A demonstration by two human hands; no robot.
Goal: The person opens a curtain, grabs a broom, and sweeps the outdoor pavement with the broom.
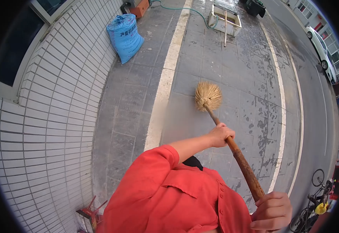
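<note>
I hold a long wooden-handled broom that slants across the paving. Its round head of straw-coloured bristles points away from me and seems to rest on the grey slabs. My left hand is closed around the lower part of the handle, closer to the bristles. Near the handle's top end, at the lower right, my right hand wraps around it with curled fingers. Red sleeve and shirt cloth cover much of the lower view.
A white-tiled wall runs along the left, with a full blue sack beside it. Ahead stands a whitish basin with a pole leaning on it and a green hose. Bicycles and a white car are at right.
</note>
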